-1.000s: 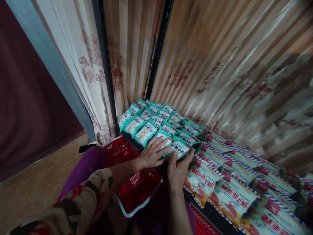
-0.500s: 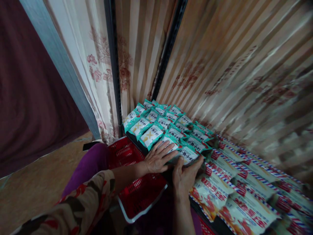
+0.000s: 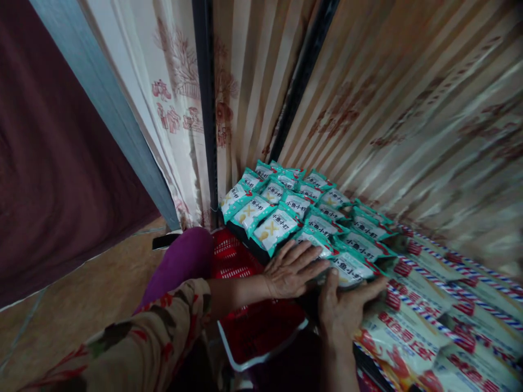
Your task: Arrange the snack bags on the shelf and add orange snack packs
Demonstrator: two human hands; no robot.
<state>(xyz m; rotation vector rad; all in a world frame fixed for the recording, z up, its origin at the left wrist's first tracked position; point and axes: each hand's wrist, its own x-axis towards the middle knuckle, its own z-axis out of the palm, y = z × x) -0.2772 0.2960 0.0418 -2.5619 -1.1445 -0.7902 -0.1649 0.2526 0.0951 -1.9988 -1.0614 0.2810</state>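
Observation:
Teal-and-white snack bags [image 3: 277,226] stand in rows on a dark shelf. My left hand [image 3: 292,269] lies with spread fingers over the front of one bag. Beside it, my right hand [image 3: 345,305] has thumb and forefinger stretched apart along the near edge of the front snack bag [image 3: 349,269]. Both hands touch the bags; neither is closed round one. Part of the front bags is hidden under the fingers. To the right of my right hand are larger white bags [image 3: 398,337] with red lettering and striped edges.
Below my left forearm sits a red plastic basket [image 3: 261,332] with a pale rim. Pleated curtains [image 3: 253,98] hang behind the shelf, with dark metal posts [image 3: 206,109] in front of them. A dark maroon cloth [image 3: 53,163] hangs at the left above a tiled floor [image 3: 102,294].
The whole view has shifted, so the bags and hands appear farther right. Both hands keep nearly the same place and pose on the front snack bags.

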